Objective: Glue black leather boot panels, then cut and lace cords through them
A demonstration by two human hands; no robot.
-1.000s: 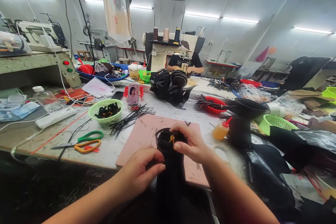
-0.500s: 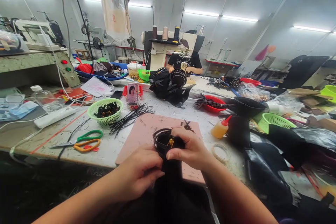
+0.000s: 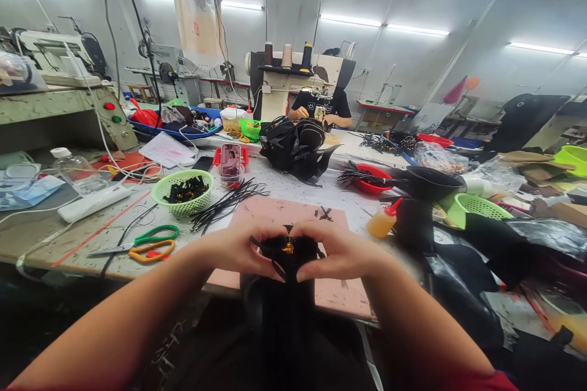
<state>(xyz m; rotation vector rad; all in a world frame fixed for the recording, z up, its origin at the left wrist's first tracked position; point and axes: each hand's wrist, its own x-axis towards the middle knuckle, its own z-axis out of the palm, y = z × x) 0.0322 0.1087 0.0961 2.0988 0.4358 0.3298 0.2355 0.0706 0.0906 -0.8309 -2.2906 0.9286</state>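
Observation:
Between my two hands is a black strappy piece (image 3: 303, 252) with a small gold-coloured buckle (image 3: 288, 248) facing me. My left hand (image 3: 241, 249) grips its left side, with a dark strap passing by the fingers and thumb. On the other side, my right hand (image 3: 337, 250) curves round the piece, the thumb pressing its near face. Both hands almost meet at the top. They are over the near part of a pink board (image 3: 257, 209). Dark material hangs below the piece towards my lap, and its lower shape is hard to make out.
Scissors (image 3: 153, 243) and a green basket of black pieces (image 3: 183, 204) lie to the left, near loose black straps (image 3: 224, 204). A glue bottle (image 3: 384, 221) and a red bowl (image 3: 369, 180) are to the right. Another person (image 3: 337, 107) sits behind a sewing machine.
My left hand has moved up and curled round the left side of the black strappy piece. The loops standing above it are now mostly covered by my fingers. The view has shifted slightly.

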